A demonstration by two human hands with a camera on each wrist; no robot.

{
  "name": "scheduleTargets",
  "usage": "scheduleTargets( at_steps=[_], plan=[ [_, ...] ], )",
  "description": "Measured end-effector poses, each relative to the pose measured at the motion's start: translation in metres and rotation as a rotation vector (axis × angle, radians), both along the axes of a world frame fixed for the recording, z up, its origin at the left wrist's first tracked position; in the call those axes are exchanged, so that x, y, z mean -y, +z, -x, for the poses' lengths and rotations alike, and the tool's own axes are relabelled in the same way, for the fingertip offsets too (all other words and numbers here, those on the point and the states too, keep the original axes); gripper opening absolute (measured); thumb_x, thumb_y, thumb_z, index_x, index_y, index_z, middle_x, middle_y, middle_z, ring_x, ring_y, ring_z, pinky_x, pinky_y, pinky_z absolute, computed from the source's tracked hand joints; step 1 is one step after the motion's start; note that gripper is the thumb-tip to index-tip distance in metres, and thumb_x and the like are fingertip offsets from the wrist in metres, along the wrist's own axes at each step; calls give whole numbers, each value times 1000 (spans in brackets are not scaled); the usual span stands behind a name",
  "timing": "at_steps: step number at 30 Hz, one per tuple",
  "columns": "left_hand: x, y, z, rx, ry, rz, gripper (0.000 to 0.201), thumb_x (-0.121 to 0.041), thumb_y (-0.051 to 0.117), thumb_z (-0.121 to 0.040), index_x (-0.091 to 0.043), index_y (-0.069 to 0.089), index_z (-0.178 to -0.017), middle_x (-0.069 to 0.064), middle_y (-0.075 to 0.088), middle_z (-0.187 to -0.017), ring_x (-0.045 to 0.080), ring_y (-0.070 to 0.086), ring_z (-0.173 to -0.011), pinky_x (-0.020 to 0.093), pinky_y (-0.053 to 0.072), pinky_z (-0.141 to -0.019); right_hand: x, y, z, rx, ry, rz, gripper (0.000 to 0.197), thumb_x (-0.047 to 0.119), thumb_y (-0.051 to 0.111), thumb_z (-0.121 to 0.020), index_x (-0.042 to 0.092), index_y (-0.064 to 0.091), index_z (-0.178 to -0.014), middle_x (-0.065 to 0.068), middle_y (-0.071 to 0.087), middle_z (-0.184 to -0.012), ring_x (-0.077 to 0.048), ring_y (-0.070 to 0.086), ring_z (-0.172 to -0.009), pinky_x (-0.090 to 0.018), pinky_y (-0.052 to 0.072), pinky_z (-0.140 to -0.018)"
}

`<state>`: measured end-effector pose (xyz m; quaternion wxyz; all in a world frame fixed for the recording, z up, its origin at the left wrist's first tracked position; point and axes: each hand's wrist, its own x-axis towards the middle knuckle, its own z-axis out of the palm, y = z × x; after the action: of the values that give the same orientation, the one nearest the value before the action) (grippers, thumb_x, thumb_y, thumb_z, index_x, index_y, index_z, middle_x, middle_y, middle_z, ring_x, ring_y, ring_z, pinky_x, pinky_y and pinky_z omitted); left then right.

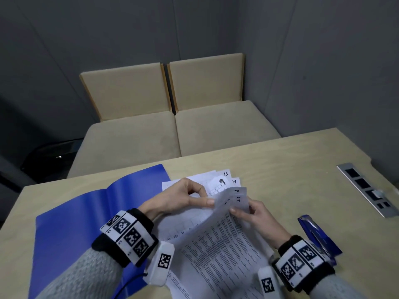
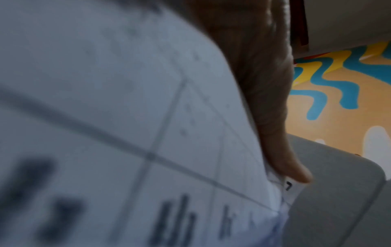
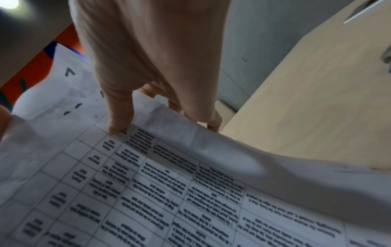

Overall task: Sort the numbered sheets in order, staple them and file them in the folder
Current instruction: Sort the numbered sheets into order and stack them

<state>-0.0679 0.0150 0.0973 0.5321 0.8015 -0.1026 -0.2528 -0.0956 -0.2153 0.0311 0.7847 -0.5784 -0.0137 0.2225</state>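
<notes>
above table | sheets (image 1: 218, 251) lengthwise away, numbered corners far | left hand (image 1: 183, 199), right hand (image 1: 257, 216) pinching them

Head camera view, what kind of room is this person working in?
Probably a small office meeting booth. A light wooden table has a power socket strip set into it, two beige cushioned seats face it, and grey padded walls close it in. A blue folder and stapler fit office work.
</notes>
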Motion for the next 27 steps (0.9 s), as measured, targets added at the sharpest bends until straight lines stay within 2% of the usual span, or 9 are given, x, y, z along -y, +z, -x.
scheduleTargets(
  at_steps=[2,5,8,13,15,19,22,25,27],
  plan=[
    [-7,1,-1,-43,14,33,20,-29,76,-78,-10,73,-73,-2,49,-56,11,37,-54,25,27,-54,3,-4,0,-18,-22,10,29,-3,56,-88,-11,57,-115,-27,64,-112,-20,71,-87,-22,55,-69],
    [-12,1,-1,-9,17,-92,19,-25,72,-84,-7,72,-76,-7,39,-48,8,29,-45,21,23,-45,4,-13,-1,-26,-24,94,24,6,61,-88,-1,62,-111,-24,58,-119,-23,70,-92,-26,56,-71],
    [-7,-4,0,-4,61,-108,23,-24,77,-79,-3,70,-73,-4,37,-49,13,29,-47,25,22,-47,-2,-21,-2,-43,-84,184,17,12,66,-86,5,67,-101,-16,51,-119,-23,69,-91,-28,56,-72],
    [-4,-26,4,-88,133,-82,32,-28,86,-66,-11,60,-59,-4,34,-53,16,27,-53,26,18,-49,-7,-34,2,-27,-78,270,15,14,69,-83,7,70,-96,-19,49,-116,-27,67,-91,-27,56,-72],
    [-4,-30,5,-118,163,-72,38,-32,84,-67,-15,53,-53,-7,27,-48,11,21,-47,23,16,-46,-5,-37,4,-62,-74,209,16,13,70,-81,5,71,-95,-19,50,-116,-29,67,-93,-30,56,-74],
    [-5,-34,6,-147,170,-53,46,-48,67,-78,-19,40,-56,-7,24,-51,9,15,-45,21,13,-43,-3,-40,6,-19,-86,238,20,14,74,-76,5,73,-94,-18,53,-113,-16,66,-89,-21,54,-70],
    [-4,-37,8,-84,145,-43,42,-34,62,-91,-18,40,-59,-9,24,-50,8,17,-44,20,15,-42,0,-45,7,-20,-70,224,30,21,78,-69,4,74,-95,-16,53,-113,-17,66,-92,-23,54,-73],
    [2,-35,16,60,133,-66,32,-27,57,-94,-17,43,-67,-6,29,-52,10,23,-47,21,21,-43,2,-53,8,-62,-46,176,35,26,83,-67,7,75,-95,-15,52,-114,-29,63,-100,-37,56,-83],
    [5,-35,21,197,100,-126,18,-24,53,-94,-18,44,-80,1,37,-54,14,28,-51,22,25,-45,2,-58,8,-53,-46,217,36,29,84,-65,9,75,-94,-16,52,-113,-32,63,-101,-43,57,-85]
  ],
)
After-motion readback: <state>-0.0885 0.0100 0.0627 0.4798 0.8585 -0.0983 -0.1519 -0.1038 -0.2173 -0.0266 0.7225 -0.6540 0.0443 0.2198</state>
